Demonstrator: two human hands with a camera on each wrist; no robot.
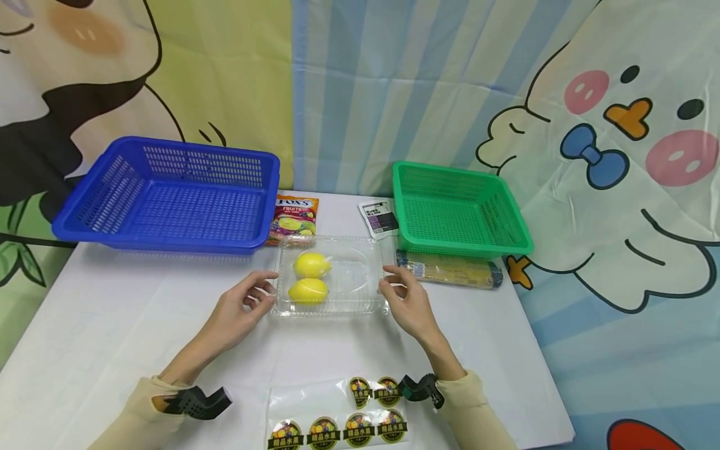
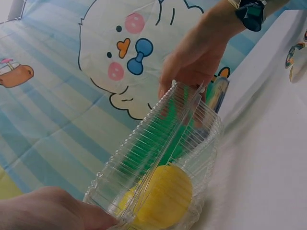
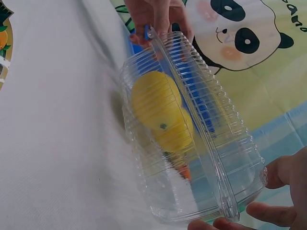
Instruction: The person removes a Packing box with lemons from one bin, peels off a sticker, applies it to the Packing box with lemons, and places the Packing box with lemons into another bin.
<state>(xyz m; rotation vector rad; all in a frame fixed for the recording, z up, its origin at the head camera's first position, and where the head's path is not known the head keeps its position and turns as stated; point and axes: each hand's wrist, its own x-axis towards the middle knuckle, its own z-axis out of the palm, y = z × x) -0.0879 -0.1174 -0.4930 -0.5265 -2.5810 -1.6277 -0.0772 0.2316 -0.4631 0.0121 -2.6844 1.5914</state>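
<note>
A clear plastic clamshell box (image 1: 354, 309) with its lid down sits on the table, holding two yellow lemons (image 1: 310, 265) in its left half. My left hand (image 1: 239, 309) is at the box's left end, with its index finger and thumb at the rim and the other fingers curled. At the right end, my right hand (image 1: 410, 303) grips the rim area with thumb and fingers. In the right wrist view, the right thumb (image 3: 279, 173) touches the lid's corner, and fingers lie around the rim below. Ribbed plastic partly blurs the lemons (image 2: 165, 196) in the left wrist view.
A blue basket (image 1: 185, 244) stands back left, a green basket (image 1: 461, 247) back right. Behind the box lie a FOX'S candy bag (image 1: 295, 215) and a small white-and-purple packet (image 1: 379, 219). A long yellow package (image 1: 455, 272) lies right. A sticker sheet (image 1: 306, 400) lies in front.
</note>
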